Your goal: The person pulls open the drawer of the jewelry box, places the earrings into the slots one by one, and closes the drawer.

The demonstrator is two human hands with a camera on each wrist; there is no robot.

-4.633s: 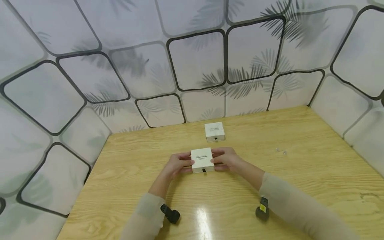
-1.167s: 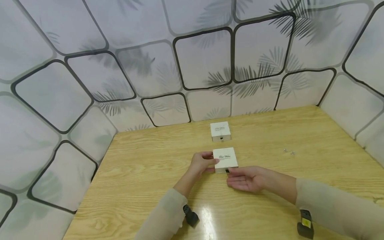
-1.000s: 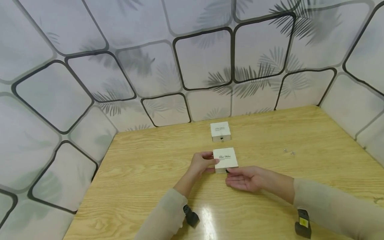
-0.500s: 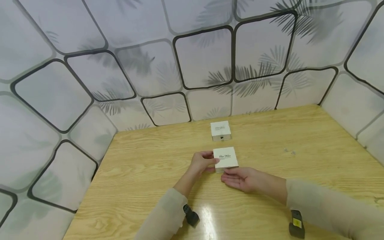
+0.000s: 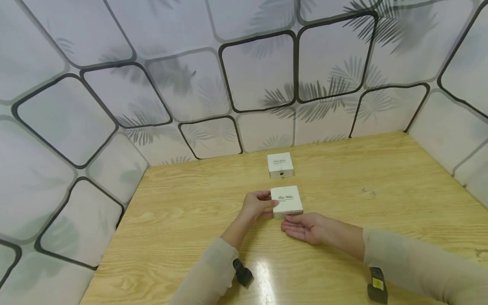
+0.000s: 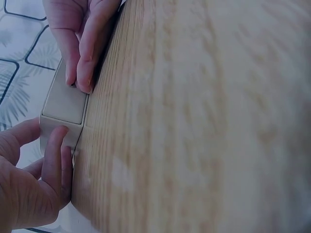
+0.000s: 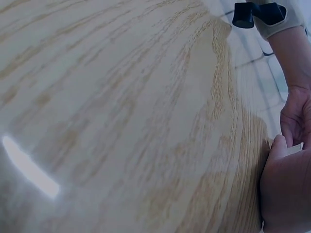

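Observation:
A small white gift box with black script on its lid lies on the wooden table. My left hand grips its left side, thumb on top and fingers along the edge. At the box's front face is my right hand, palm turned up. In the left wrist view, thumb and finger of the right hand pinch at the front face, where a dark bit of the pull tab shows. The head view has that tab hidden behind the fingertips. The box's drawer sits flush in its sleeve.
Behind stands a second white box of the same kind, its black tab facing front. Two tiny clear pieces lie to the right on the table. Patterned curtains border the back and sides.
Earlier both hands held the box by its sides. My right hand has since come round to the front and slid slightly left, covering the black tab. The left hand keeps its grip.

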